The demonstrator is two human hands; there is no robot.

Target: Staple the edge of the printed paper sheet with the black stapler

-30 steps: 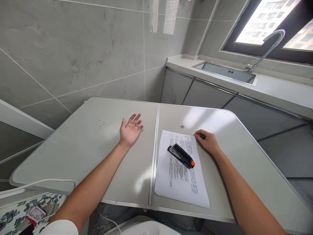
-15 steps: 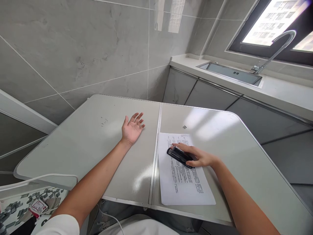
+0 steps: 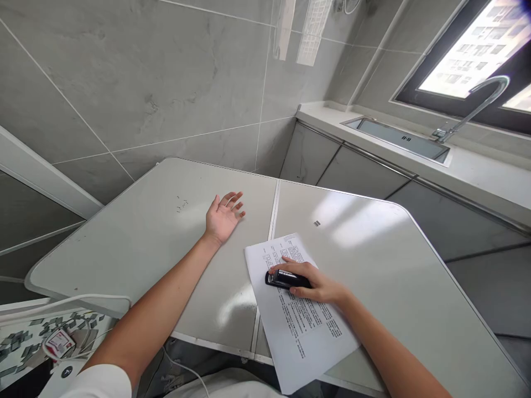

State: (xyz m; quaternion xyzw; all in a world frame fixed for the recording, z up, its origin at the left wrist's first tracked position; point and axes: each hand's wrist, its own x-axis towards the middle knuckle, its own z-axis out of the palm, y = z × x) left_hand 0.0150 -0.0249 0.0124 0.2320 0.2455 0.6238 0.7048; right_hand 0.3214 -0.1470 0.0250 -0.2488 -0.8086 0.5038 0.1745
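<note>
My right hand is closed around a black stapler, which lies over the printed sheets of paper. The paper is turned at an angle, and its lower corner reaches past the table's near edge. Palm up, my left hand rests on the left half of the table with its fingers apart and nothing in it. Small loose staples lie scattered beyond and to the left of it. Two short staple strips are on the right half, above the paper.
The pale folding table has a metal seam down its middle. A counter with a sink and tap runs along the right. A white cable crosses the left corner, and a tiled wall stands behind.
My right hand has moved left and toward me with the stapler. The paper has shifted the same way and turned. My left hand has stayed in place; the view has tilted slightly.
</note>
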